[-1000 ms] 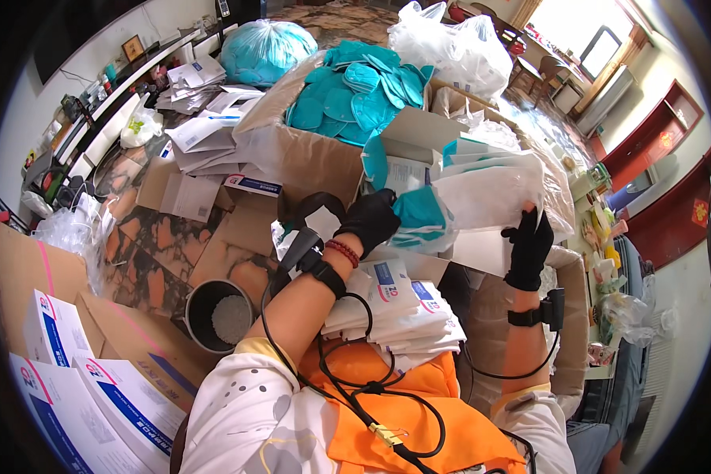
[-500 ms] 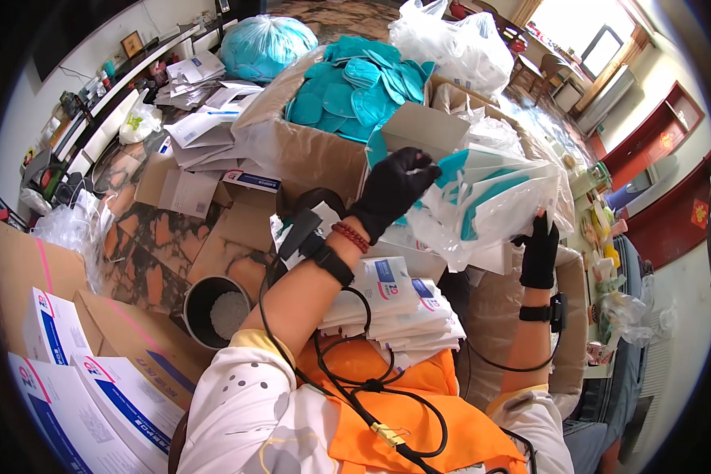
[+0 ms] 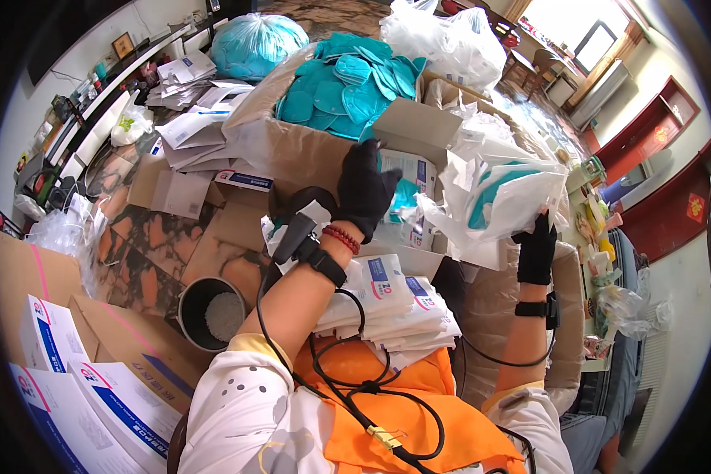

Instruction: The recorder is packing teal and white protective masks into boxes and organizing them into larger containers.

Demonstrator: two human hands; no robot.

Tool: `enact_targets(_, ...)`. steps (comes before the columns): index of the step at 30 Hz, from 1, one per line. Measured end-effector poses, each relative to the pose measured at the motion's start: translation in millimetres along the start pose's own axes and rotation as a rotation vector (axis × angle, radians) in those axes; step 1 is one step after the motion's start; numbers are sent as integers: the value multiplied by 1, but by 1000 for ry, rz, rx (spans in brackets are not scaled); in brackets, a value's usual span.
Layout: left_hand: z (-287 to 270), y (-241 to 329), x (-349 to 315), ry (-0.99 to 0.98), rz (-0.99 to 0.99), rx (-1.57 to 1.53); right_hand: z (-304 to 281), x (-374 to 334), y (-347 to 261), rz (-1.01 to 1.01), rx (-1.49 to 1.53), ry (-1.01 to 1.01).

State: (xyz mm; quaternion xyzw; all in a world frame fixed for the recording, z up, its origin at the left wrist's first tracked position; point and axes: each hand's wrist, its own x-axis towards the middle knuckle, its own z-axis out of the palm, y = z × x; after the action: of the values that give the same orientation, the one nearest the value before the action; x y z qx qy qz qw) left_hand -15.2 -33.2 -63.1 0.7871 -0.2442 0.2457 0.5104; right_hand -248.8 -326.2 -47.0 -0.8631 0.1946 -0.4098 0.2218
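Note:
My left hand (image 3: pixel 363 189), in a black glove, is over the near left edge of an open white carton (image 3: pixel 415 122). Its thumb stands apart from the fingers, and nothing shows in it. A teal piece (image 3: pixel 404 202) and a printed white packet (image 3: pixel 419 170) lie in the carton beside it. At the right, my gloved right hand (image 3: pixel 537 249) pinches the edge of several clear plastic bags (image 3: pixel 458 213). Teal rounded pieces like folded face masks (image 3: pixel 494 193) show through them. White printed packets (image 3: pixel 379 284) lie stacked on my lap, over an orange apron (image 3: pixel 395 403).
Beyond the carton stands a lined cardboard box heaped with teal masks (image 3: pixel 347 91). Full plastic bags (image 3: pixel 259 46) sit behind it. A dark bin (image 3: pixel 188 304) and printed flat cartons (image 3: pixel 118 395) are at my left. Another lined box (image 3: pixel 565 316) stands beneath my right forearm.
My left hand has drawn back to the left, away from the bags, and its fist has loosened. The bags in my right hand have sagged and gathered to the right.

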Motion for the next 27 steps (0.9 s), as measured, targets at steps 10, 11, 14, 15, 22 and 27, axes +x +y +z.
enact_targets(10, -17, 77, -22, -210, 312, -452, 22, -5, -44, 427, 633, 5)
enact_targets(11, -15, 77, -23, -252, 223, -424, 25, -4, -59, 425, 635, 3)
enact_targets(14, -16, 83, -25, -199, 164, -444, 31, -6, -84, 443, 686, 109)
enact_targets(15, -19, 85, -23, -213, 115, -418, 34, -6, -86, 448, 705, 121)
enact_targets(22, -16, 80, -28, -183, 105, -295, 46, -16, -85, 597, 780, 86)
enact_targets(27, -21, 80, -27, -300, -80, -395, 48, -19, -98, 580, 784, 80)
